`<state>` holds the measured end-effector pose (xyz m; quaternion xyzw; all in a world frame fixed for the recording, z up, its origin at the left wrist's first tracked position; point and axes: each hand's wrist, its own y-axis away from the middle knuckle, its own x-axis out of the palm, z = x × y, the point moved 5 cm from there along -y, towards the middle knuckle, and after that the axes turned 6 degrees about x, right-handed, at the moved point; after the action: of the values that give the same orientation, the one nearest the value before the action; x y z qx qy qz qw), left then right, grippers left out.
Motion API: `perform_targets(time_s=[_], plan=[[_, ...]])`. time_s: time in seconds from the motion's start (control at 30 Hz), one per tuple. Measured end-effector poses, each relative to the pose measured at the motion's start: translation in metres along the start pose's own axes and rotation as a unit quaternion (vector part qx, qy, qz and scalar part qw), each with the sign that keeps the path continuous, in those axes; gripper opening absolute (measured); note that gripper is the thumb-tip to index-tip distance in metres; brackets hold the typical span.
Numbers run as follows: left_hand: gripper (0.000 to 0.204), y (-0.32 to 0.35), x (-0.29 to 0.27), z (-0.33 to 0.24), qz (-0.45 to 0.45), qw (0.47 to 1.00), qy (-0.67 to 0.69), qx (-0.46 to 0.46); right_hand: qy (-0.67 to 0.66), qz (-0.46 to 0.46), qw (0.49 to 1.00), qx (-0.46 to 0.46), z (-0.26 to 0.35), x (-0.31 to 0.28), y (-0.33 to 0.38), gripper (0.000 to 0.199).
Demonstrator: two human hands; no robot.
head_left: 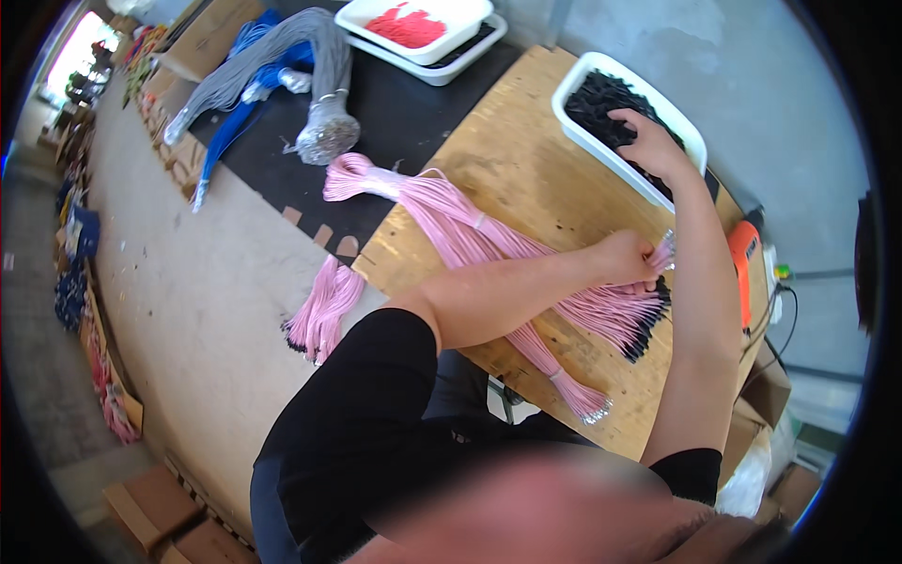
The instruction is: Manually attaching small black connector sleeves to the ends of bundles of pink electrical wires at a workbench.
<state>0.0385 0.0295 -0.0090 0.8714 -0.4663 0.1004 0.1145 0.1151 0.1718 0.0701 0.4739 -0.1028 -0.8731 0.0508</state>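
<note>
My left hand (628, 258) is closed around a small bunch of pink wires (663, 252) with bare metal tips, held over the wooden board (507, 160). My right hand (648, 141) reaches into a white tray (575, 122) filled with small black parts (601, 99), fingers down among them. Under my left forearm lies a large bundle of pink wires (470, 230) spread across the board. Some of its wires end in black caps (648, 329). Another tied pink bunch (564, 381) lies near the board's front edge.
More pink wires (321, 305) lie on the floor left of the board. Grey wire bundles (324, 66) and blue wire bundles (235, 122) rest on a black mat. White trays with red parts (406, 26) sit at the back. An orange tool (742, 254) is at the right. Cardboard boxes (150, 508) stand on the floor.
</note>
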Motion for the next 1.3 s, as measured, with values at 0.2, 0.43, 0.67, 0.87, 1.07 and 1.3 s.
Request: perform_targets(time_s=[0.2,0.43,0.67,0.87,1.07,1.3], plan=[[0.012,0.003,-0.003,-0.005,-0.012,1.000,-0.010,-0.004,0.001,0.007,0.999,-0.040,-0.013,0.012,-0.017,0.024],[0.009,0.001,0.001,-0.002,0.000,1.000,0.000,0.019,-0.535,0.014,0.844,0.042,-0.060,-0.020,-0.015,0.022],[0.003,0.006,-0.002,-0.007,-0.005,1.000,-0.003,0.002,-0.684,-0.034,0.724,0.080,-0.100,-0.029,-0.039,0.028],[0.005,0.004,0.003,-0.006,0.004,1.000,-0.010,0.008,-0.774,-0.008,0.632,0.048,-0.133,-0.047,-0.054,0.033],[0.005,0.005,-0.003,-0.004,-0.005,1.000,0.003,0.007,-0.802,0.002,0.591,0.086,-0.110,-0.029,-0.050,0.032],[0.007,0.007,-0.003,-0.003,-0.006,1.000,0.009,0.021,-0.798,0.020,0.592,0.110,-0.116,-0.022,-0.060,0.031]])
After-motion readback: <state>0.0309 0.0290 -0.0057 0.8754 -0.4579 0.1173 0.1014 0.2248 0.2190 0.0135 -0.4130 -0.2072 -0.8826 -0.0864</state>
